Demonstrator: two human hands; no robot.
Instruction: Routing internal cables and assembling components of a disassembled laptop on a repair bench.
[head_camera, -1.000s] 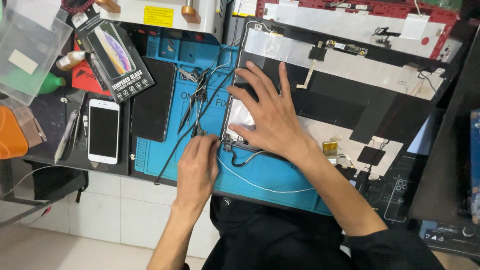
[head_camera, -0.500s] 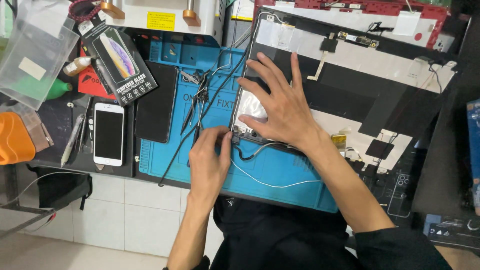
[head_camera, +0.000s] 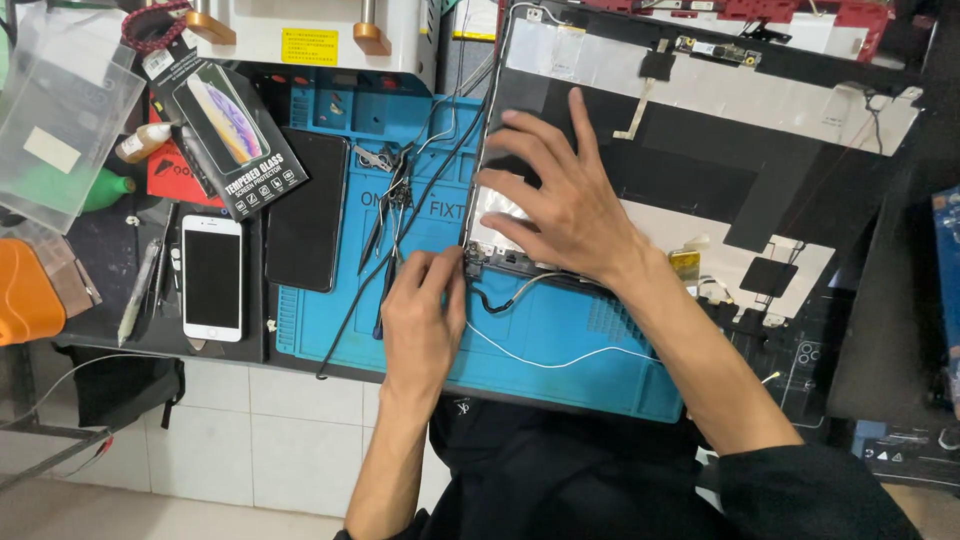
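**Silvery foil panel, both hands at its corner**

Silver-and-black laptop lid (head_camera: 700, 140) lies across the blue mat's (head_camera: 560, 340) right half. My right hand (head_camera: 560, 205) is spread flat on it, gripping nothing. My left hand (head_camera: 425, 320) pinches at the lid's near-left corner hinge (head_camera: 478, 262) — what it holds, I cannot tell. A white phone (head_camera: 212, 278) lies near the bench's left edge.

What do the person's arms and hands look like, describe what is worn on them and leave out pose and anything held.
Both hands are bare: no gloves, rings or watch show on the left hand or the right hand. The left forearm is uncovered down to the picture's lower edge. The right forearm is bare too, and ends in a black sleeve pushed up near the elbow, matching the black garment below.
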